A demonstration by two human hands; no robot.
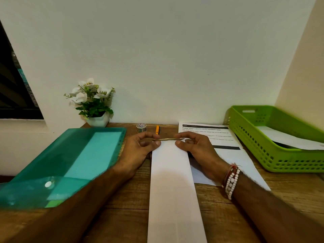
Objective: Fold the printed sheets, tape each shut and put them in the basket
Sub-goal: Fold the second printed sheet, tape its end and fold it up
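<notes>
The step in hand looks to be the taping: a short strip of tape (164, 139) is stretched between the two hands, just above the far end of the folded sheet (172, 181), which runs as a long narrow band from between the hands back toward the person. To do it well, I would hold the strip taut and level. Bring it straight down so its middle lands on the loose edge of the fold (where that edge lies cannot be told from here, since the upper face shows plain white). Then press from the middle outward, so no bubble is trapped and both ends bite on paper, not on the table (133, 199). The left hand (138, 148) pinches the strip's left end between thumb and forefinger, the other fingers curled under. The right hand (196, 146) pinches the right end likewise, fingers narrowly closed, and lies over a flat printed sheet (228, 155). The basket (254, 142) stands well to the right of the right hand, with white paper (289, 139) in it. The roll (141, 128) and a pen (157, 129) lie just beyond the left hand's fingers, and a folder (61, 163) lies to that hand's left.
</notes>
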